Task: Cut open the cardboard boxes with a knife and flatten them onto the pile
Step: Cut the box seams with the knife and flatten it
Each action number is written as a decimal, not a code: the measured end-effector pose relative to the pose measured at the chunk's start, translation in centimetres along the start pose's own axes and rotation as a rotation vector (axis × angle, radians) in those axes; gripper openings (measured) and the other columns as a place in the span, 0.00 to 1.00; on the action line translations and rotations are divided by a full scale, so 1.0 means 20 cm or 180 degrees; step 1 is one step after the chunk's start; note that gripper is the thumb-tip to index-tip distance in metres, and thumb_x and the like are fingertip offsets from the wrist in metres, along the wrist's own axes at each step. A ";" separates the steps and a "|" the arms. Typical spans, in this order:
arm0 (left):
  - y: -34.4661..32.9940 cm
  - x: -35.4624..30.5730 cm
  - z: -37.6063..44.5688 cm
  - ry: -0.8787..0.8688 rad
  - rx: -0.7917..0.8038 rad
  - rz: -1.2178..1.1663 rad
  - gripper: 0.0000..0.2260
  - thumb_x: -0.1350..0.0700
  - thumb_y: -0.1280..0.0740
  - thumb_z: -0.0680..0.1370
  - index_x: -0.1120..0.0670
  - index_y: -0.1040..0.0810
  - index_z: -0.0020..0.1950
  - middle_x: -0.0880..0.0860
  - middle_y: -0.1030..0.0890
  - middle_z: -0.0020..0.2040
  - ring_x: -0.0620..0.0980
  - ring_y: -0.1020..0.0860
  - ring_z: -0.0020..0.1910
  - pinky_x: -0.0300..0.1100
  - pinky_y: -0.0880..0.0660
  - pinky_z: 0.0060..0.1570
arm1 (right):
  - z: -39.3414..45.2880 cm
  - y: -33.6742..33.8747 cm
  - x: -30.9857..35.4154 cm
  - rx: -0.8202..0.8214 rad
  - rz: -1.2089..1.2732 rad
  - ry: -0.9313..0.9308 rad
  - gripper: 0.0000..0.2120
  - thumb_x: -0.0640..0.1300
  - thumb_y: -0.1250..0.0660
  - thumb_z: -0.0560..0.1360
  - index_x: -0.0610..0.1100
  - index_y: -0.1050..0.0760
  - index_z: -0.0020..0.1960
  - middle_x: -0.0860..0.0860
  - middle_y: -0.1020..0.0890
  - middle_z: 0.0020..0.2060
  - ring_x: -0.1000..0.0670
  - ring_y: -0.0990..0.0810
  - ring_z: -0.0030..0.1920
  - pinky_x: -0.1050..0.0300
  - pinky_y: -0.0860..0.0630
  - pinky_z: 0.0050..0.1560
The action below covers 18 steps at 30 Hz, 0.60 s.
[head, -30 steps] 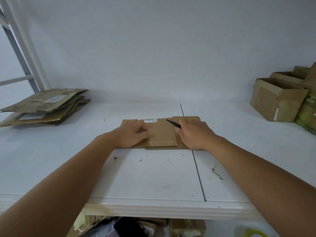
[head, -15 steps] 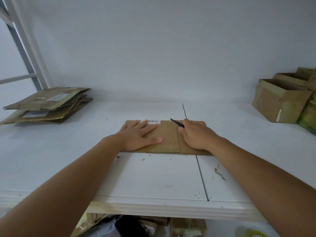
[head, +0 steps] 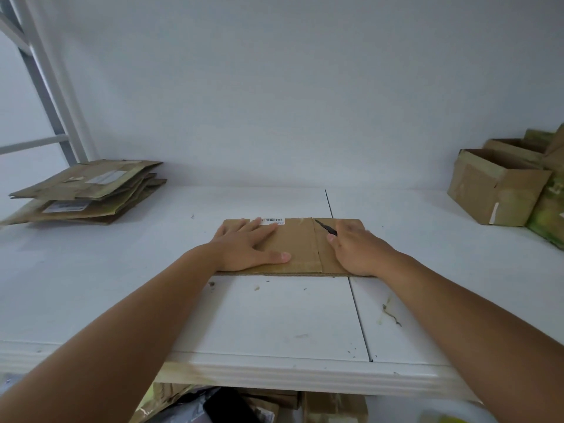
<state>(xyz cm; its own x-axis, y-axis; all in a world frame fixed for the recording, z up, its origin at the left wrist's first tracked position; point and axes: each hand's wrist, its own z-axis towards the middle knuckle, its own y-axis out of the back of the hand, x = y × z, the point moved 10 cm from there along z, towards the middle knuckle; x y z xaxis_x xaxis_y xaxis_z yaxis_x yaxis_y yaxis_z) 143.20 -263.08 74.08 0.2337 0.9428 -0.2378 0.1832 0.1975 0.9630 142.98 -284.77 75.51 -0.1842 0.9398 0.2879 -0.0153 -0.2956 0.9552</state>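
Observation:
A flattened brown cardboard box [head: 300,245] with a white barcode label lies on the white table [head: 274,315] in the middle. My left hand [head: 248,245] presses flat on its left part, fingers spread. My right hand [head: 355,250] rests on the box's right part and holds a small black knife [head: 326,227], whose tip points up and left over the cardboard. The pile of flattened boxes [head: 85,192] lies at the far left of the table.
Several open cardboard boxes [head: 500,187] stand at the right edge against the white wall. A seam runs across the table under the box. Small scraps lie near the front edge. Below the table are more cardboard and dark items.
The folded box has spread out wider and flatter. My left hand went from curled at its left edge to lying flat on it. My right hand kept the knife.

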 end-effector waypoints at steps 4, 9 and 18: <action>0.01 0.01 0.01 0.0038 -0.0050 0.0005 0.51 0.14 0.51 0.57 0.31 0.51 0.78 0.41 0.53 0.81 0.45 0.58 0.80 0.53 0.62 0.76 | 0.01 0.01 0.00 -0.0081 -0.0047 0.0038 0.11 0.55 0.53 0.84 0.48 0.39 0.52 0.45 0.28 0.59 0.45 0.29 0.48 0.51 0.34 0.45; 0.00 0.07 0.02 0.0380 -0.0089 -0.0124 0.52 0.12 0.50 0.52 0.26 0.51 0.75 0.41 0.54 0.81 0.51 0.61 0.80 0.65 0.64 0.73 | 0.01 0.06 0.03 -0.0471 -0.0505 0.0069 0.16 0.51 0.53 0.84 0.42 0.34 0.61 0.43 0.26 0.59 0.42 0.28 0.57 0.51 0.34 0.46; 0.11 0.21 -0.01 0.0879 -0.0646 -0.0624 0.52 0.18 0.41 0.62 0.43 0.45 0.80 0.51 0.52 0.81 0.57 0.49 0.80 0.58 0.43 0.74 | 0.03 0.09 -0.07 -0.0688 -0.0877 -0.0482 0.13 0.45 0.48 0.82 0.39 0.33 0.62 0.43 0.25 0.52 0.42 0.27 0.51 0.52 0.36 0.45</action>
<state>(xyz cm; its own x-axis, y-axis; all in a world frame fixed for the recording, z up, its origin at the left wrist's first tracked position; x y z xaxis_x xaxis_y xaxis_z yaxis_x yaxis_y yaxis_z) 144.47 -258.57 75.29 -0.0578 0.9133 -0.4032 -0.0002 0.4039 0.9148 143.71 -286.47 76.79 0.0028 0.9990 0.0447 -0.2539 -0.0425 0.9663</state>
